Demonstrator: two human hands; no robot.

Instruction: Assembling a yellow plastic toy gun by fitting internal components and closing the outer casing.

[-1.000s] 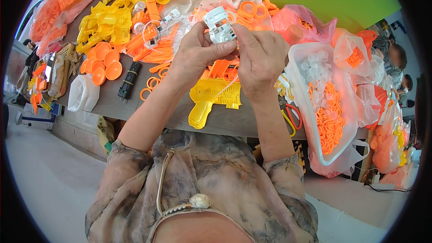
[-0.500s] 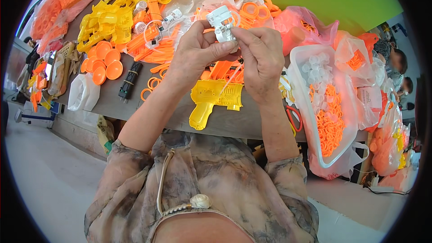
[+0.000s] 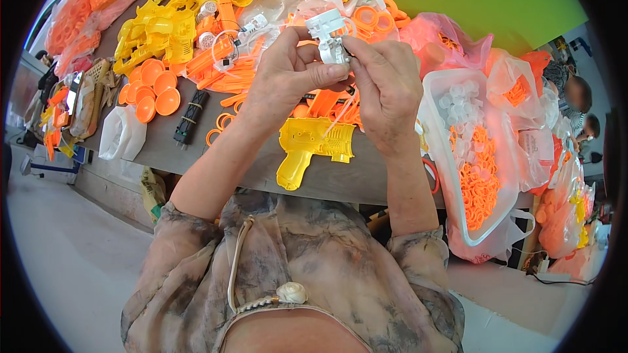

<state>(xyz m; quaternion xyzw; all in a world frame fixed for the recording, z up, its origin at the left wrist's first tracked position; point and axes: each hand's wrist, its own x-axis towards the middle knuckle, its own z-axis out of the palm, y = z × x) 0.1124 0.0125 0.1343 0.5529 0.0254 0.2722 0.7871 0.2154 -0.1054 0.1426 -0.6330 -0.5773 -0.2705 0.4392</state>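
Note:
Up over the table, my left hand (image 3: pixel 292 68) grips a white plastic mechanism (image 3: pixel 329 34) between thumb and fingers. My right hand (image 3: pixel 386 88) pinches at its right side with thumb and forefinger; any small part between those fingertips is hidden. Below my hands a yellow toy-gun shell half (image 3: pixel 314 144) lies on the table, its grip toward me. Orange toy parts (image 3: pixel 325 106) lie just beyond the shell, with a pale strip hanging across it.
Orange cups (image 3: pixel 156 85) and a black bundle of rods (image 3: pixel 190 117) lie at left. Yellow shells (image 3: pixel 154 36) are heaped behind. At right stands a white tub (image 3: pixel 437 101) of orange rings and clear caps, near red-handled scissors (image 3: pixel 432 173). A green panel (image 3: pixel 458 0) rises behind.
The white mechanism has turned slightly in my left hand, showing more of its lower right side. My right hand has shifted a little to the right.

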